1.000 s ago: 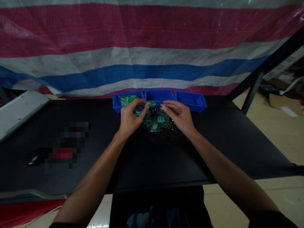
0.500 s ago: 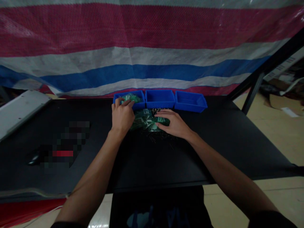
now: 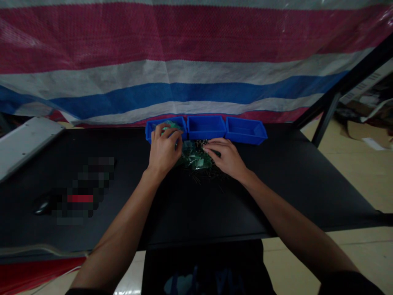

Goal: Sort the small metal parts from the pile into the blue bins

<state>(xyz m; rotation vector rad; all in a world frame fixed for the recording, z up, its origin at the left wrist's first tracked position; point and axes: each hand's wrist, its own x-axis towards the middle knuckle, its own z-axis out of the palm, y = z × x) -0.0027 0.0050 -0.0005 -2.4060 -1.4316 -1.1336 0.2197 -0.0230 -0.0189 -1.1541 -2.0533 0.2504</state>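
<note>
My left hand [image 3: 166, 148] is at the front of the left blue bin [image 3: 148, 130], fingers curled and apart, with green packets [image 3: 174, 125] in the bin behind them. Whether it holds anything is hidden. My right hand [image 3: 226, 156] has thumb and index finger close together over the right side of the pile; anything between them is too small to make out. Green plastic packets [image 3: 196, 159] lie between the hands. Small dark screws [image 3: 201, 143] are heaped behind them, and thin pins [image 3: 196, 179] lie scattered in front.
A middle blue bin [image 3: 206, 134] and a right blue bin [image 3: 245, 137] stand along the back of the black table [image 3: 208, 217]. At the left are a white panel [image 3: 27, 143] and a black mouse [image 3: 43, 207]. A striped sheet [image 3: 172, 41] hangs behind.
My left hand has shifted right, from over the left bin to its front. My right hand no longer covers a green packet; its thumb and finger have drawn together.
</note>
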